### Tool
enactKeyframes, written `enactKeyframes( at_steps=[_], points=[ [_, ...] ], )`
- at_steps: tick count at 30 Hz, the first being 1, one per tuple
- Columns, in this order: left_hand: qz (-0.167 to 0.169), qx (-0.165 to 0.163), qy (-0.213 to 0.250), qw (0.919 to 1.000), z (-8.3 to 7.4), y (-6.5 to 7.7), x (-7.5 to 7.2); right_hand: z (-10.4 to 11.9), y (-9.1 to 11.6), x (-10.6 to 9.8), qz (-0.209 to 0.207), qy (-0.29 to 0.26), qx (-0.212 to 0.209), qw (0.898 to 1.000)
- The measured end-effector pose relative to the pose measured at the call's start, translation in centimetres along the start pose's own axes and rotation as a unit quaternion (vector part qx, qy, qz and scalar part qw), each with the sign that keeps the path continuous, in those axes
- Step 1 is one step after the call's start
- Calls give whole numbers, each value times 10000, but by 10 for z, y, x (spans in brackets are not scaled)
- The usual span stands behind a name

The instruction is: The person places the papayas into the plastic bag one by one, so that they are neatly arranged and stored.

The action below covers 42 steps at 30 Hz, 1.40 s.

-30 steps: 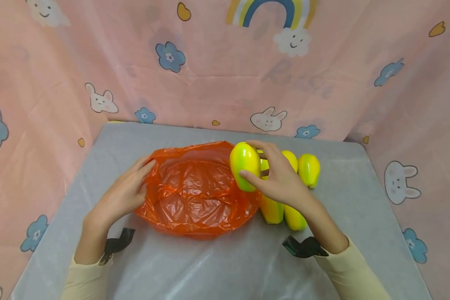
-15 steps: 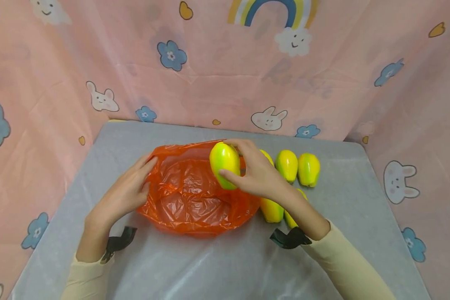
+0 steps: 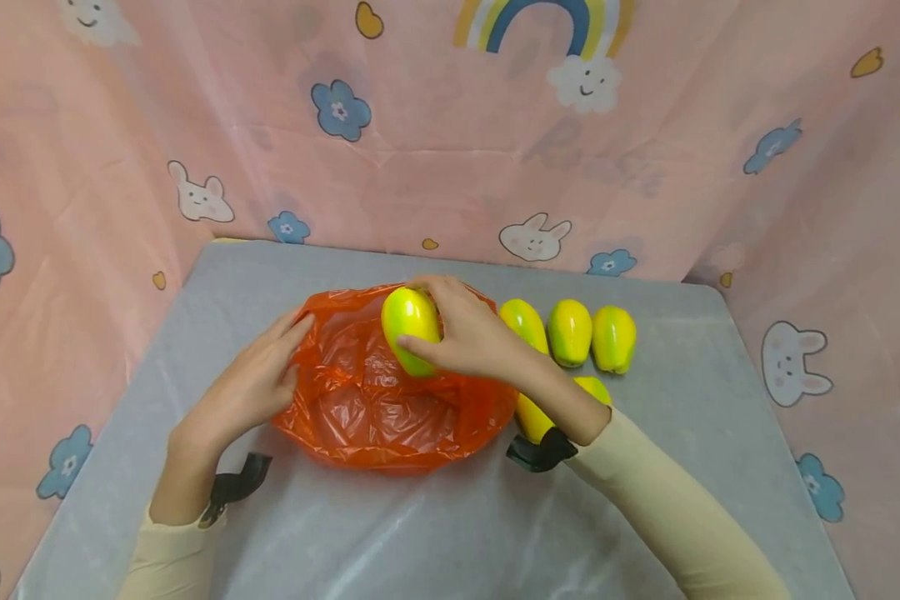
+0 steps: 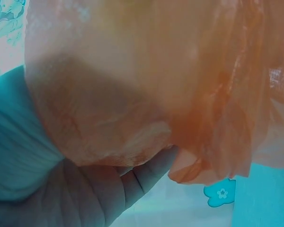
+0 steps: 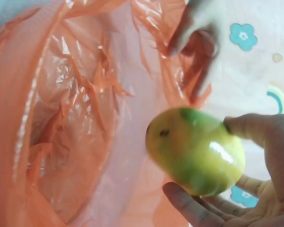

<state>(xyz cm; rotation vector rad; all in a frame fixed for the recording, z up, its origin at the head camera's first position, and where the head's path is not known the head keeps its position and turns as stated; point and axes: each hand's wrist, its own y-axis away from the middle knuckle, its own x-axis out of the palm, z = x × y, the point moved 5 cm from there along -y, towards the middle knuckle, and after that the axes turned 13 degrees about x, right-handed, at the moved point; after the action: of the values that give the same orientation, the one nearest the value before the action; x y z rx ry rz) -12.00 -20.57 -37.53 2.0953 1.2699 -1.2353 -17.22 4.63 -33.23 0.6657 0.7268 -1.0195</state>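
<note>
An orange-red plastic bag (image 3: 390, 425) lies with its mouth spread wide in the middle of the table. My left hand (image 3: 258, 375) holds the bag's left rim; in the left wrist view the thin film covers part of that hand (image 4: 85, 194). Above the bag's opening, my right hand (image 3: 465, 329) grips a glossy yellow-green papaya (image 3: 410, 329) between thumb and fingers. The right wrist view shows this papaya (image 5: 196, 151) with a small dark spot on one end, beside the bag's wall (image 5: 137, 179).
Several more papayas (image 3: 570, 333) lie on the grey table (image 3: 690, 433) right of the bag, partly hidden by the right forearm. A pink patterned curtain (image 3: 420, 183) rises behind the table and along its sides.
My right hand has carried the papaya leftward from the bag's right rim to over its opening, uncovering other papayas. The left hand stays at the rim.
</note>
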Motion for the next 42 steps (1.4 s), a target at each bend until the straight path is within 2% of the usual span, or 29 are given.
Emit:
enactKeyframes(
  at_steps=[9, 16, 20, 24, 28, 35, 42],
  points=[
    [49, 75, 52, 9999, -4, -5, 6, 11, -13, 11, 312, 399, 4, 9987],
    [87, -201, 187, 9996, 1, 5, -4, 34, -26, 26, 754, 761, -101, 9942],
    [29, -50, 181, 9998, 0, 4, -4, 36, -33, 33, 990, 916, 32, 9909],
    [5, 35, 190, 9998, -1, 1, 1, 35, -38, 42, 1333, 1037, 169, 9855],
    [7, 82, 202, 9998, -3, -1, 5, 33, -47, 51, 1506, 1129, 204, 9819],
    [-102, 215, 209, 9995, -5, -1, 5, 35, -67, 63, 1442, 1065, 157, 9837],
    [-162, 364, 159, 9991, -4, -3, 6, 30, -81, 76, 1170, 773, 564, 9885]
  ],
)
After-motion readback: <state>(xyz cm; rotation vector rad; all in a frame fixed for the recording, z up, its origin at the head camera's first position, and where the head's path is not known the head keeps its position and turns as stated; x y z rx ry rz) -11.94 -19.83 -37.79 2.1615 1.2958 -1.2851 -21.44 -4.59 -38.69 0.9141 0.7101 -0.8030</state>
